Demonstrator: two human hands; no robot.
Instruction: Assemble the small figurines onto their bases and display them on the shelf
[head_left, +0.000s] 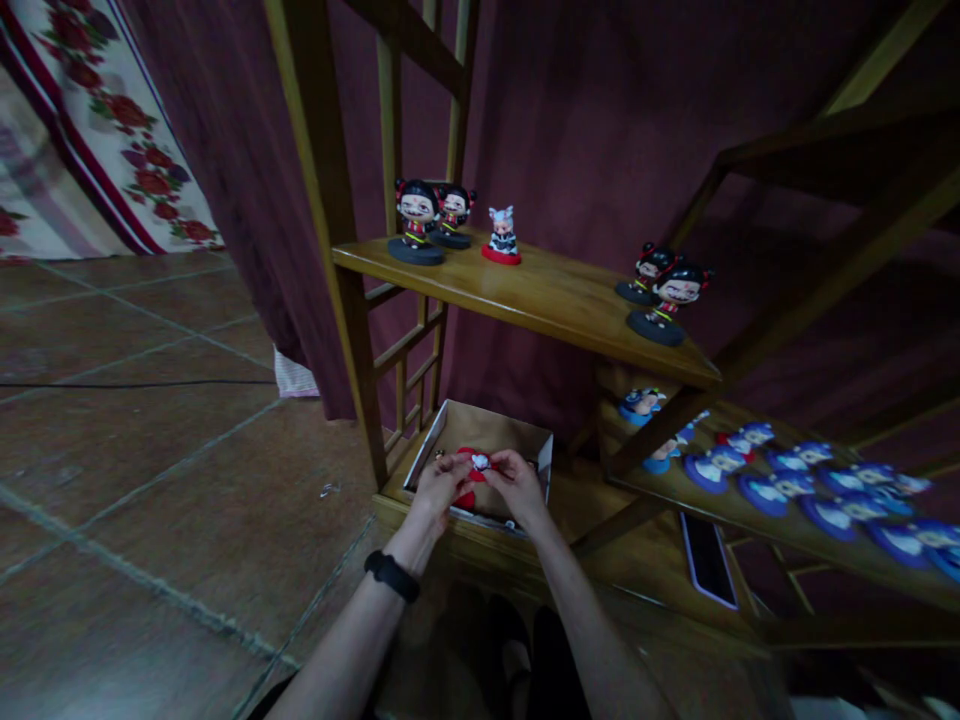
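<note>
Over a white-edged cardboard box [544, 470] on the lower shelf, both my hands hold one small figurine [481, 463] with a white top and a red base. My left hand [441, 488] pinches its left side, and the fingers of my right hand [519, 482] close on its right side. Something red lies beneath the fingers in the box, partly hidden by them. On the shelf above stands a white-haired figurine [502, 235] on a red base. Two black-haired figurines [416, 220] with dark bases are to its left, and two more [671, 295] stand at the shelf's right end.
Rows of blue-based figurines [776, 485] fill a shelf at the right. A phone [709, 560] lies on the lower board. Wooden posts [322, 200] and slanting bars frame the shelves. A dark curtain [247, 200] hangs left, and a cable [135, 384] crosses the tiled floor.
</note>
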